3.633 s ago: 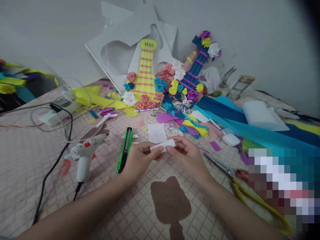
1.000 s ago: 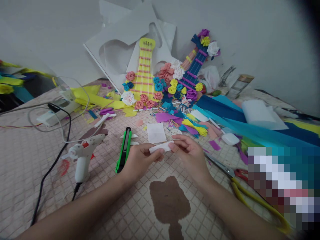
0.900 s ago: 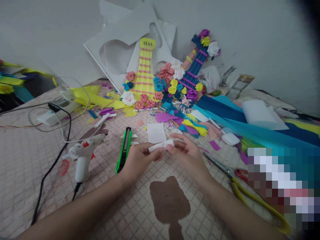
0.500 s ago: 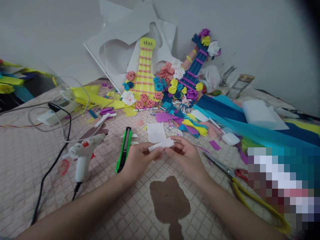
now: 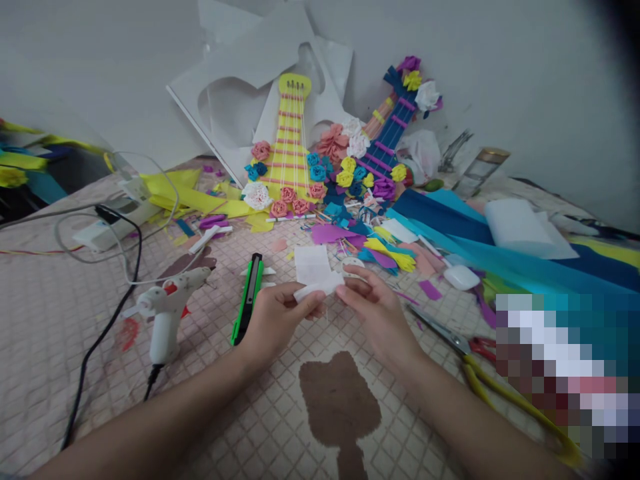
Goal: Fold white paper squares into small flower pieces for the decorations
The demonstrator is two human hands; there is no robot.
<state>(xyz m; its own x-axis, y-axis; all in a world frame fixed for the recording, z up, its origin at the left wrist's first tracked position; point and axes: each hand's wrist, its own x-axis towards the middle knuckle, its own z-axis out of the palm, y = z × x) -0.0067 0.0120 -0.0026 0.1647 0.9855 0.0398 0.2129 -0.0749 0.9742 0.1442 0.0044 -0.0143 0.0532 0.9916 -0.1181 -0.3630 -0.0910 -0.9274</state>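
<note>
A small folded strip of white paper (image 5: pixel 320 287) is stretched between my two hands over the middle of the table. My left hand (image 5: pixel 277 319) pinches its left end between thumb and fingers. At the other end, the thumb and fingertips of my right hand (image 5: pixel 376 312) close on the strip. Just behind it lies a flat white paper square (image 5: pixel 311 261). A green utility knife (image 5: pixel 249 299) rests beside my left hand. To the right of my right hand are scissors (image 5: pixel 463 347) with yellow and red handles.
A white hot glue gun (image 5: pixel 170 307) with its cord stands at left, near a power strip (image 5: pixel 117 223). Behind are a yellow paper guitar (image 5: pixel 291 140) and a blue one (image 5: pixel 387 143) with paper flowers. Paper scraps and blue crepe paper (image 5: pixel 450 220) spread at right.
The white strip has dipped slightly and shifted a little left. My right fingers have moved up and right, leaving more space between the hands.
</note>
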